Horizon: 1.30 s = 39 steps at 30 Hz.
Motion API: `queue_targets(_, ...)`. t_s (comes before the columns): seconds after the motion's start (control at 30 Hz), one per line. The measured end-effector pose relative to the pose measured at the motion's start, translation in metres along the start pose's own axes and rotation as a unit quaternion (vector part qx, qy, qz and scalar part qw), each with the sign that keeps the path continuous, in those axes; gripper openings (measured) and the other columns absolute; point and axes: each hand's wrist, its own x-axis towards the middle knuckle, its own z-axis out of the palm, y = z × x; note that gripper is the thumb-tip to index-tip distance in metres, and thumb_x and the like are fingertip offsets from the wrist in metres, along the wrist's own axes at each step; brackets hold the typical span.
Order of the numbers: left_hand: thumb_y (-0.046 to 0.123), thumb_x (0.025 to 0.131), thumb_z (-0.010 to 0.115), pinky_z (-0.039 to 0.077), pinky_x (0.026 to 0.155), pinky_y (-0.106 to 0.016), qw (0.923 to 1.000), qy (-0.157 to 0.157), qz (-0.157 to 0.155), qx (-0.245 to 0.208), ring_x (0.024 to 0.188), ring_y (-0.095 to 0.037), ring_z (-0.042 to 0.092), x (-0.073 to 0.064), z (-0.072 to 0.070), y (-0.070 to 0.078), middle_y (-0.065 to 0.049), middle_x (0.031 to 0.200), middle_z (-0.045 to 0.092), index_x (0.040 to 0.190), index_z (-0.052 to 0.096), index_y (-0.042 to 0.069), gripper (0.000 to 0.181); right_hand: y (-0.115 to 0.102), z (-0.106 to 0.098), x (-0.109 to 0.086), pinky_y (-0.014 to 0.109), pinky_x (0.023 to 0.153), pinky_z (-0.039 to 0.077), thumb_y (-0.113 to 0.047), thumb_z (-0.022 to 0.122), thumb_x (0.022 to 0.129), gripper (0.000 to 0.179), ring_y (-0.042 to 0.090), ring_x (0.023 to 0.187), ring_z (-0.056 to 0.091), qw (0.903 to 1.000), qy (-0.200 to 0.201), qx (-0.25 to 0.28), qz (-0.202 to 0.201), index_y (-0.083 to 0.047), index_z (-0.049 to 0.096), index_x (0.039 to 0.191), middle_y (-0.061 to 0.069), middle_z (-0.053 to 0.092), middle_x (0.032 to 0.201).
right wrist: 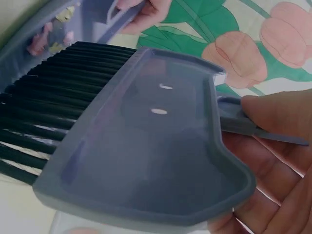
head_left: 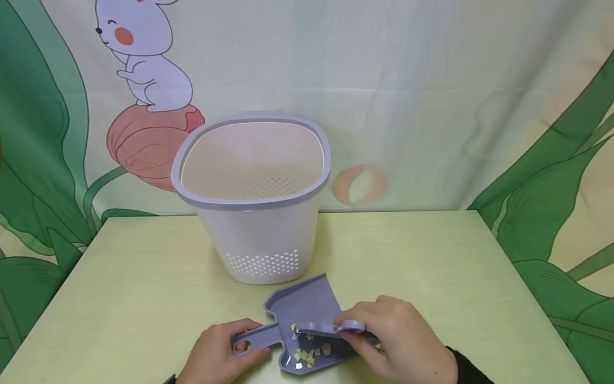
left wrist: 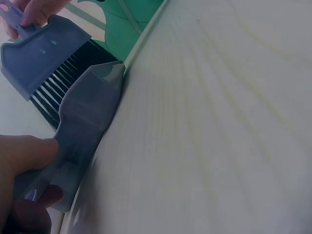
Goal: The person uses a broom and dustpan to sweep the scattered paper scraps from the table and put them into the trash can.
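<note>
My left hand (head_left: 223,349) grips the short handle of a blue-grey dustpan (head_left: 307,298), thumb on one side and fingers on the other. Small yellow-green and pink scraps (head_left: 307,356) lie in the pan near its handle end. In my right hand (head_left: 395,336) is the handle of a matching hand brush (head_left: 318,328), held over the pan. The right wrist view shows the brush's dark bristles (right wrist: 63,92) pointing toward the scraps. From the left wrist view, the bristles reach down behind the side wall of the dustpan.
A white waste bin (head_left: 268,234) with a purple-grey rim and rows of small holes stands just behind the dustpan. Both are on a pale wooden table (head_left: 431,256). A printed curtain (head_left: 431,96) with a cartoon mouse hangs along the table's back edge.
</note>
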Motion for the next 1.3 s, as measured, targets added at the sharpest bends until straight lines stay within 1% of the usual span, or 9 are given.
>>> queue_targets(0.13, 0.057, 0.074, 0.077, 0.039, 0.059, -0.024, 1.0000, 0.003, 0.001, 0.002, 0.063, -0.001, 0.049, 0.000, 0.000, -0.001, 0.023, 0.073, 0.057, 0.099, 0.072, 0.038, 0.033, 0.009, -0.007, 0.002, 0.015, 0.065, 0.042, -0.015, 0.079, 0.079, 0.026, -0.007, 0.074, 0.054, 0.9997, 0.024, -0.002, -0.004, -0.021, 0.071, 0.103, -0.020, 0.068, 0.096)
queue_targets(0.27, 0.058, 0.073, 0.077, 0.040, 0.060, -0.024, 1.0000, 0.004, 0.000, 0.004, 0.064, -0.001, 0.049, 0.000, 0.001, -0.001, 0.023, 0.074, 0.057, 0.099, 0.072, 0.038, 0.033, 0.025, -0.011, 0.003, 0.015, 0.064, 0.045, -0.014, 0.077, 0.081, 0.021, -0.007, 0.075, 0.058, 0.9986, 0.039, -0.008, 0.034, -0.018, 0.072, 0.101, -0.015, 0.069, 0.093)
queue_targets(0.37, 0.058, 0.074, 0.077, 0.040, 0.061, -0.024, 1.0000, 0.004, 0.000, 0.003, 0.065, -0.001, 0.050, 0.000, 0.001, -0.001, 0.023, 0.075, 0.057, 0.100, 0.072, 0.038, 0.033, 0.036, -0.013, 0.002, 0.016, 0.059, 0.045, -0.015, 0.077, 0.082, 0.016, -0.006, 0.069, 0.056, 0.9945, 0.045, -0.047, 0.082, -0.017, 0.072, 0.098, -0.013, 0.069, 0.088)
queue_targets(0.47, 0.059, 0.074, 0.077, 0.040, 0.061, -0.024, 1.0000, 0.001, -0.001, 0.001, 0.065, -0.001, 0.049, 0.000, 0.001, -0.002, 0.023, 0.074, 0.057, 0.100, 0.072, 0.038, 0.033, 0.047, -0.014, 0.001, 0.017, 0.054, 0.041, -0.016, 0.076, 0.082, 0.012, -0.004, 0.062, 0.051, 0.9857, 0.043, -0.110, 0.121, -0.017, 0.072, 0.093, -0.013, 0.066, 0.083)
queue_targets(0.57, 0.059, 0.074, 0.076, 0.040, 0.060, -0.024, 1.0000, 0.000, -0.002, 0.000, 0.065, -0.001, 0.049, 0.000, 0.002, -0.002, 0.022, 0.074, 0.057, 0.099, 0.071, 0.040, 0.033, 0.053, -0.014, -0.001, 0.019, 0.050, 0.037, -0.015, 0.076, 0.081, 0.010, -0.003, 0.056, 0.046, 0.9772, 0.035, -0.149, 0.147, -0.018, 0.068, 0.086, -0.012, 0.062, 0.076)
queue_targets(0.67, 0.060, 0.073, 0.076, 0.040, 0.061, -0.024, 1.0000, 0.001, -0.002, -0.003, 0.065, -0.001, 0.050, -0.001, 0.002, -0.003, 0.022, 0.074, 0.057, 0.099, 0.071, 0.040, 0.033, 0.052, -0.011, -0.001, 0.019, 0.050, 0.037, -0.015, 0.076, 0.080, 0.011, -0.004, 0.056, 0.045, 0.9731, 0.020, -0.164, 0.160, -0.018, 0.066, 0.083, -0.012, 0.060, 0.073)
queue_targets(0.77, 0.059, 0.074, 0.076, 0.040, 0.060, -0.024, 1.0000, -0.001, -0.001, -0.003, 0.064, -0.001, 0.050, 0.000, 0.002, -0.003, 0.022, 0.073, 0.057, 0.099, 0.071, 0.041, 0.032, 0.044, -0.006, -0.001, 0.019, 0.053, 0.039, -0.015, 0.077, 0.080, 0.011, -0.005, 0.058, 0.045, 0.9761, 0.011, -0.155, 0.151, -0.018, 0.069, 0.087, -0.013, 0.063, 0.077)
queue_targets(1.03, 0.060, 0.073, 0.076, 0.039, 0.060, -0.024, 1.0000, 0.004, 0.005, 0.000, 0.064, -0.001, 0.049, -0.001, 0.001, -0.003, 0.022, 0.073, 0.056, 0.100, 0.071, 0.040, 0.033, 0.010, 0.007, -0.001, 0.021, 0.059, 0.041, -0.018, 0.075, 0.082, 0.013, -0.004, 0.068, 0.053, 0.9920, 0.010, -0.102, 0.073, -0.021, 0.070, 0.094, -0.019, 0.066, 0.088)
queue_targets(1.3, 0.060, 0.073, 0.076, 0.039, 0.060, -0.024, 1.0000, 0.006, 0.007, 0.003, 0.063, -0.001, 0.048, 0.000, 0.002, -0.003, 0.022, 0.072, 0.056, 0.100, 0.072, 0.040, 0.034, -0.012, 0.002, -0.002, 0.018, 0.063, 0.041, -0.021, 0.076, 0.083, 0.017, -0.007, 0.076, 0.055, 0.9962, -0.012, -0.025, 0.083, -0.026, 0.072, 0.098, -0.025, 0.066, 0.093)
